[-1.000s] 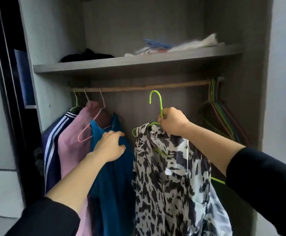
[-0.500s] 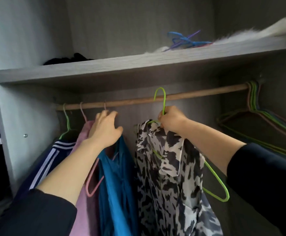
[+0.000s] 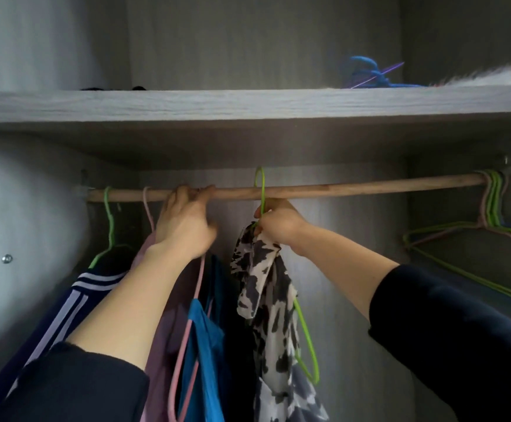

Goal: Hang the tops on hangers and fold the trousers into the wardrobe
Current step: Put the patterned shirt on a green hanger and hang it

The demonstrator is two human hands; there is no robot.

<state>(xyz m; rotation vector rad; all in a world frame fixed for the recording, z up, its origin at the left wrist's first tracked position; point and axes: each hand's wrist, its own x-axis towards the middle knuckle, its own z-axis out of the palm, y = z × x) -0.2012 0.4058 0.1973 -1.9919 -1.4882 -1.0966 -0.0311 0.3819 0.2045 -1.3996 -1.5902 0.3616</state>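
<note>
the right hand, gripping the green wire hanger holding the black-and-white patterned top, had raised its hook to the round wooden rail, which the left hand now clasped, so this top looked nearly hung.

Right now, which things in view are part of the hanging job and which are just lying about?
In the job: right hand, green hanger, patterned top, rail, left hand.
Lying about: spare hangers at the rail's right end; blue hangers and white fluff on the shelf.
</note>
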